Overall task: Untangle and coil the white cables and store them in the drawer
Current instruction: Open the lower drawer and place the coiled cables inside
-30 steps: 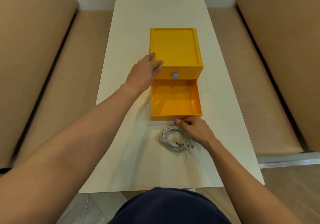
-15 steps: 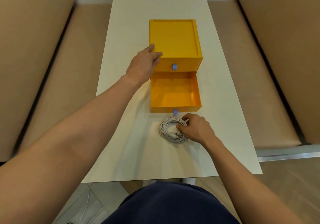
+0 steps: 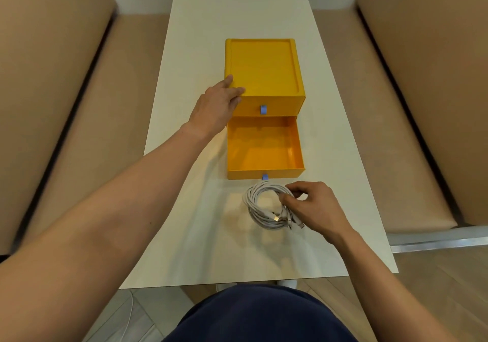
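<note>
The right hand (image 3: pixel 314 207) is pinching the right side of the coiled white cables (image 3: pixel 266 207) lying on the bench (image 3: pixel 184 236), just near of the open drawer (image 3: pixel 264 149). The left hand (image 3: pixel 216 106), fingers straight, is resting on the yellow drawer unit (image 3: pixel 264 69).

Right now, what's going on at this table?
A person is putting cables away. Their right hand pinches a coil of white cables that lies on the table, just in front of a yellow drawer box. The left hand rests on the box's near left corner, probably to steady it. The lower drawer is pulled out and empty, so the cables are not yet stored.
</note>
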`<state>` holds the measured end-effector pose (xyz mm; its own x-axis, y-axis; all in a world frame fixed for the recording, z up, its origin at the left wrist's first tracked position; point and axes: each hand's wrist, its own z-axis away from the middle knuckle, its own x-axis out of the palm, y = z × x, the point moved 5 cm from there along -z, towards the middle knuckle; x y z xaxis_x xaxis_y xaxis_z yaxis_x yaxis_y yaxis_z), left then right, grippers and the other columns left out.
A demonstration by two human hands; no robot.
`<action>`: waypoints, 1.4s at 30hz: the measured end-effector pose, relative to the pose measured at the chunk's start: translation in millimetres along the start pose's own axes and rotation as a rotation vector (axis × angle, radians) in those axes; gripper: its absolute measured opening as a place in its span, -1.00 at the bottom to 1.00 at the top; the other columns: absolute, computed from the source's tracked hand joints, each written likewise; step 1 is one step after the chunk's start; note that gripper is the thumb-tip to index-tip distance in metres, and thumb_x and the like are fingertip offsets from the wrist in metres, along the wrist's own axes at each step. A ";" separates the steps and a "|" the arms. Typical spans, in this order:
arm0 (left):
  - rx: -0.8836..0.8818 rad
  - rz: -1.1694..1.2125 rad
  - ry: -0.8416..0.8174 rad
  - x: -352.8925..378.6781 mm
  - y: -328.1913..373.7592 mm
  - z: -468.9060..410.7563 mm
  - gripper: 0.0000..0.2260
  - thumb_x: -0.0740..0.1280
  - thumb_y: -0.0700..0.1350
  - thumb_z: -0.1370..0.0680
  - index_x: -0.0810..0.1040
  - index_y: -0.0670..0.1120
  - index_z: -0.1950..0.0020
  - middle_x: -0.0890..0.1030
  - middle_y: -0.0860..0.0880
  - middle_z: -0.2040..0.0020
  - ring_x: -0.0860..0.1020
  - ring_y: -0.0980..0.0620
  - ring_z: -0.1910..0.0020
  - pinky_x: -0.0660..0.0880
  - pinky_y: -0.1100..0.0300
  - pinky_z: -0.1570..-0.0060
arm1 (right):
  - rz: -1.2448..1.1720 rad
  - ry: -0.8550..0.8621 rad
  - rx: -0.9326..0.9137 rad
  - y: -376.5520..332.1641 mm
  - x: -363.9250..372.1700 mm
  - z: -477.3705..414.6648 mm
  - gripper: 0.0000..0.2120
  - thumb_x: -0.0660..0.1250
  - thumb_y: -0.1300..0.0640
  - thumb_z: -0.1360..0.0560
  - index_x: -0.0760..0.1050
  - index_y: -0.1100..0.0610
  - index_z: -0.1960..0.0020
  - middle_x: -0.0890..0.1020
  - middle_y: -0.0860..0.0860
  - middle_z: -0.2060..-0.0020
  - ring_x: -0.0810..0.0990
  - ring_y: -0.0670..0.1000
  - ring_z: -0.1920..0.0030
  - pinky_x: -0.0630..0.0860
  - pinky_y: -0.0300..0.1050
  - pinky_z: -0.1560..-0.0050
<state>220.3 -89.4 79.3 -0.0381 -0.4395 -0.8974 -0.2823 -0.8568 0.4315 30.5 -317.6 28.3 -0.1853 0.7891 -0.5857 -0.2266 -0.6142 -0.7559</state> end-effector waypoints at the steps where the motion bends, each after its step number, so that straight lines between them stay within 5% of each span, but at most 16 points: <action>1: 0.000 -0.001 -0.001 0.1 -0.5 -0.5 -0.66 0.20 -0.04 -0.73 0.50 -0.02 -0.50 0.26 -0.13 -0.63 0.38 -0.18 -0.52 0.39 -0.07 -0.41 | -0.036 0.022 -0.022 -9.6 -8.1 0.9 -0.89 0.45 0.05 -0.54 0.75 -0.02 -0.02 0.69 -0.20 0.20 0.63 -0.21 0.13 0.48 -0.28 0.15; 8: 0.002 -0.008 -0.027 -1.0 -1.3 -3.2 -0.66 0.21 -0.03 -0.73 0.51 0.00 -0.49 0.25 -0.13 -0.63 0.39 -0.17 -0.52 0.40 -0.08 -0.38 | -0.110 0.191 -0.080 -60.8 -47.4 -45.8 -0.90 0.44 0.03 -0.54 0.72 -0.05 0.10 0.68 -0.10 0.28 0.67 -0.02 0.25 0.58 -0.03 0.20; 13: 0.003 0.003 -0.037 -3.3 -3.2 -4.2 -0.67 0.20 -0.03 -0.73 0.51 0.01 -0.49 0.25 -0.12 -0.63 0.40 -0.17 -0.51 0.41 -0.09 -0.39 | 0.033 0.210 -0.059 -64.3 -36.4 -101.3 -0.85 0.39 0.01 -0.57 0.73 0.00 -0.02 0.72 -0.05 0.19 0.67 -0.02 0.19 0.67 0.11 0.07; 21: -0.002 0.030 -0.034 -2.8 -5.0 -4.9 -0.67 0.21 -0.01 -0.73 0.52 0.02 -0.48 0.26 -0.10 -0.63 0.41 -0.14 -0.51 0.43 -0.07 -0.37 | 0.266 0.152 0.018 -52.0 -0.3 -148.1 -0.77 0.31 0.02 -0.57 0.64 0.04 0.21 0.68 0.03 0.25 0.64 0.14 0.17 0.57 0.01 0.16; 27: 0.009 0.030 -0.025 -1.3 -6.3 -4.3 -0.67 0.20 -0.01 -0.73 0.52 0.02 -0.48 0.26 -0.08 -0.63 0.42 -0.14 -0.50 0.45 -0.08 -0.36 | 0.430 0.138 0.095 -35.8 16.8 -159.4 -0.77 0.24 0.06 -0.62 0.60 0.12 0.10 0.68 0.14 0.10 0.55 0.18 0.18 0.41 -0.04 0.17; 35: 0.004 0.053 -0.013 -2.9 -5.0 -3.8 -0.67 0.22 -0.01 -0.72 0.52 0.02 -0.48 0.27 -0.07 -0.63 0.42 -0.13 -0.50 0.44 -0.08 -0.38 | 0.665 0.130 0.119 -37.2 23.0 -160.4 -0.75 0.17 0.14 -0.66 0.58 0.21 -0.16 0.66 0.20 -0.09 0.64 0.27 -0.09 0.42 -0.02 0.13; 42: 0.012 0.035 -0.018 -3.9 -3.8 -2.9 -0.67 0.21 -0.01 -0.73 0.51 0.01 -0.48 0.26 -0.09 -0.63 0.42 -0.14 -0.50 0.42 -0.07 -0.38 | 0.658 0.080 0.086 -49.5 9.5 -152.3 -0.71 0.22 -0.06 -0.65 0.55 0.14 -0.15 0.66 0.14 -0.10 0.64 0.23 -0.07 0.49 0.00 0.07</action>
<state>224.3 -85.2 81.4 -0.0648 -0.4641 -0.8834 -0.2921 -0.8377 0.4615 185.6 -278.6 15.6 -0.2403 0.2456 -0.9391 -0.1662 -0.9636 -0.2095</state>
